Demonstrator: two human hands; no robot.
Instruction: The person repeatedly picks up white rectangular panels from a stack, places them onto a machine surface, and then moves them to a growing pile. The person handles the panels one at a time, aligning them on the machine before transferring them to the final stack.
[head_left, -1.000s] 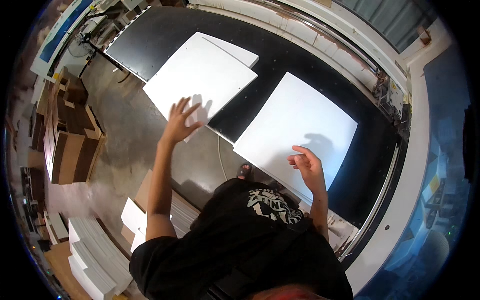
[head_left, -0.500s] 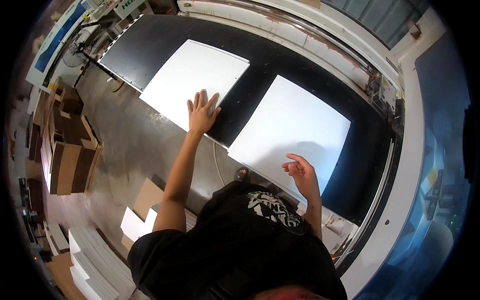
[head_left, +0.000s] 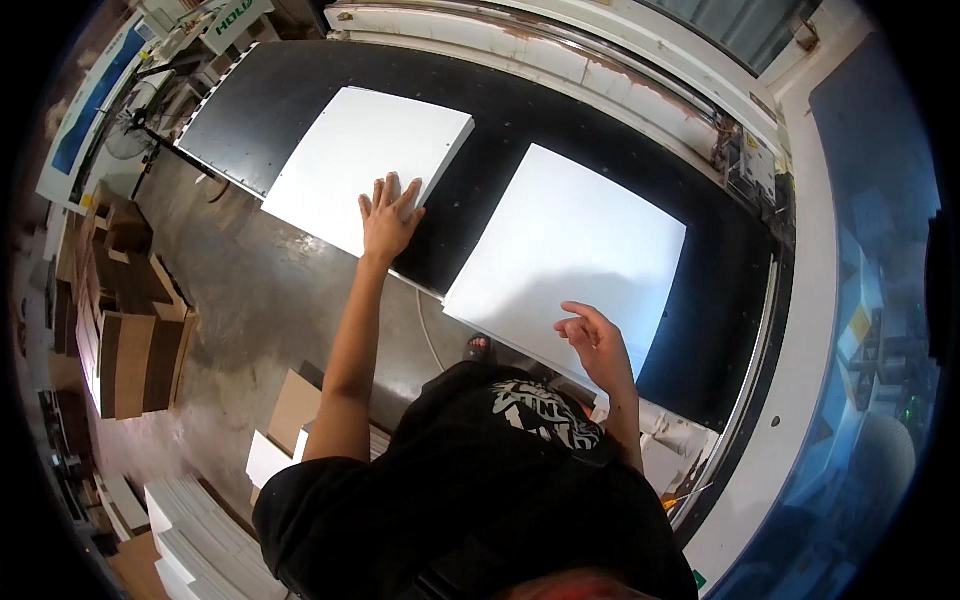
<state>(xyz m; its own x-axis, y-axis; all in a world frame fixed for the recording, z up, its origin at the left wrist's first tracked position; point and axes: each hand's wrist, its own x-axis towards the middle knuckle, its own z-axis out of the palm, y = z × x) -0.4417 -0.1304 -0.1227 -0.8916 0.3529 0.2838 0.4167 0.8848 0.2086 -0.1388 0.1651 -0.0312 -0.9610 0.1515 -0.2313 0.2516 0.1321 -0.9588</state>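
My left hand (head_left: 388, 222) lies flat with spread fingers on the near right edge of a white panel stack (head_left: 350, 150). That stack rests on a black machine bed (head_left: 250, 90), and its side shows more than one layer. My right hand (head_left: 598, 345) hovers by the near edge of a second white panel (head_left: 590, 225), which lies to the right on the same bed. Its index finger points out and the others curl loosely, with nothing held. A shadow falls on that panel beneath the hand. Whether the right hand touches it, I cannot tell.
A white machine frame (head_left: 790, 400) borders the bed on the right. Cut brown-edged boards (head_left: 140, 350) are stacked on the floor at left, with white panels (head_left: 200, 530) piled at lower left. A fan (head_left: 128, 135) stands beyond. An orange-handled tool (head_left: 672, 503) lies near my right side.
The top panel of the left stack, earlier offset at its far edge, now sits more evenly over the layer below. My left hand stays on it. The whole view has shifted slightly.
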